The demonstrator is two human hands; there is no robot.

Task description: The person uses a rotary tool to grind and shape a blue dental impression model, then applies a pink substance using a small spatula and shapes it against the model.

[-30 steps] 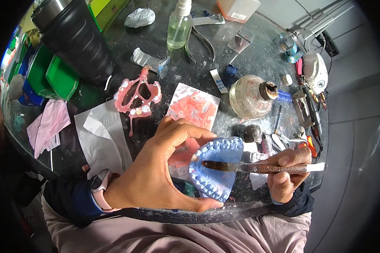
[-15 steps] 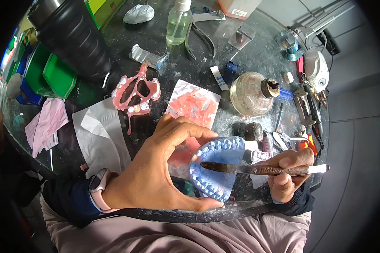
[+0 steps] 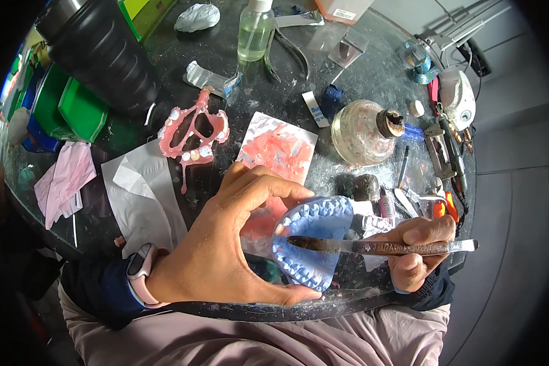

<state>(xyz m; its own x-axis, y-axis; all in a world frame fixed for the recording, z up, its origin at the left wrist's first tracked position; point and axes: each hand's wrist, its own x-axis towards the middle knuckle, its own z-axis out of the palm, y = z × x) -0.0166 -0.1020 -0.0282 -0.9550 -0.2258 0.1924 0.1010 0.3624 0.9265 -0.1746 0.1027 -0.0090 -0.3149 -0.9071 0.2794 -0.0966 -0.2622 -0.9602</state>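
Across the dark worktable (image 3: 171, 68), with a black tumbler (image 3: 100, 58) standing far left, my left hand (image 3: 216, 244) spans the curved side of a blue dental cast (image 3: 314, 259), thumb clamped on its near edge and fingers on its far edge, close to the table's near rim. At right, my right hand (image 3: 422, 251) pinches a brown-handled tool (image 3: 381, 247), its blade reaching left over the hollow inside the row of teeth; whether the tip touches, I cannot tell. Because my grip bears only on the edges, a hard push could, I judge, tip the cast or send it over the rim into my lap. A skidding blade could nick the small teeth, or my own fingers around them. On the far side, a round glass bottle (image 3: 360, 137) could topple if my right arm swung wide, while a pink toothed framework (image 3: 196, 155), farther left, looks thin enough to snap if knocked.
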